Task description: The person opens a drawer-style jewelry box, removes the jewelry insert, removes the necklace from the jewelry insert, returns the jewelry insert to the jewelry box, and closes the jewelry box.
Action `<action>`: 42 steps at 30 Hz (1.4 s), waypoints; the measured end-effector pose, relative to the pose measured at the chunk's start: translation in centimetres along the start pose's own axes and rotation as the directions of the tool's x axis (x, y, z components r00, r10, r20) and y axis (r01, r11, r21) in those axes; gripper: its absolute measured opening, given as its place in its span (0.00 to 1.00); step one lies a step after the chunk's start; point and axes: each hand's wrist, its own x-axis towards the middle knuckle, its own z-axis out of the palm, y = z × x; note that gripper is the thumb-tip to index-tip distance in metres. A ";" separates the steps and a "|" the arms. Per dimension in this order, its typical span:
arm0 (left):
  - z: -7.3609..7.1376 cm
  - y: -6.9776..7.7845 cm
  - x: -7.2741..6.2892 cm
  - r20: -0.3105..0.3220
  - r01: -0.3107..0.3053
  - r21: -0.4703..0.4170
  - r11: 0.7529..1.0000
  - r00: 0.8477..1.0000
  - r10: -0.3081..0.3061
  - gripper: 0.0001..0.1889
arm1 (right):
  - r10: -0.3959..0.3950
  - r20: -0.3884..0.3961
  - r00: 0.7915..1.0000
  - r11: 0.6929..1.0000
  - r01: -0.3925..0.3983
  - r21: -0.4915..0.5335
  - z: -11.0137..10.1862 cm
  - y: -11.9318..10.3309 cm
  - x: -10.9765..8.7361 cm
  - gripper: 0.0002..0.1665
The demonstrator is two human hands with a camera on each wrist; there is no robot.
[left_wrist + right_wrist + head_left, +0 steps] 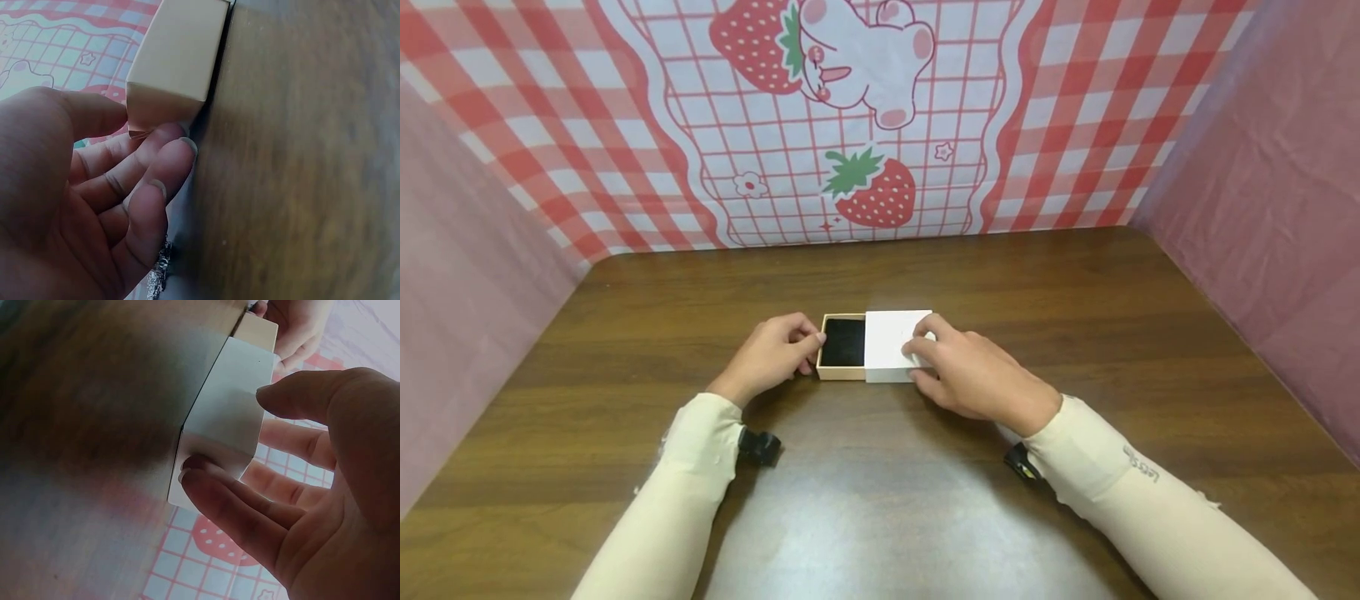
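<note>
A small drawer-style box lies on the table, its tan inner tray (840, 374) partly out of the white sleeve (887, 340). Inside the tray shows a flat black thing (846, 342). My left hand (775, 354) pinches the tray's outer end; in the left wrist view, the thumb is at its corner and fingertips (178, 144) lie against the end face. My right hand (977, 375) grips the right end of the sleeve, with a thumb (300, 394) at its edge and fingers against its end in the right wrist view. The sleeve hides the rest of the tray.
The brown wooden table (880, 508) has a checked strawberry cloth (880, 125) hanging behind it and pink cloth (1262, 167) at both sides. A black wrist camera (762, 447) hangs under my left sleeve; another (1021, 461) sits at my right wrist.
</note>
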 end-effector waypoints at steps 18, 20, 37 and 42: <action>0.2 0.1 -0.1 0.032 -0.002 -0.017 1.000 0.999 0.002 0.10 | -0.002 -0.007 1.000 1.000 0.002 0.025 0.1 0.1 -0.1 0.18; 0.2 0.2 -0.1 0.035 -0.002 -0.024 1.000 0.999 0.003 0.09 | -0.001 -0.004 1.000 1.000 0.001 0.026 0.0 0.1 -0.1 0.19; 0.3 0.2 0.1 0.056 -0.011 -0.019 1.000 0.998 0.012 0.09 | 0.011 0.013 1.000 0.999 -0.012 0.032 0.0 0.0 -0.2 0.20; 0.3 0.2 0.0 0.059 -0.019 -0.017 1.000 0.998 0.020 0.09 | 0.033 0.028 0.999 0.999 -0.034 0.022 -0.1 -0.1 -0.2 0.20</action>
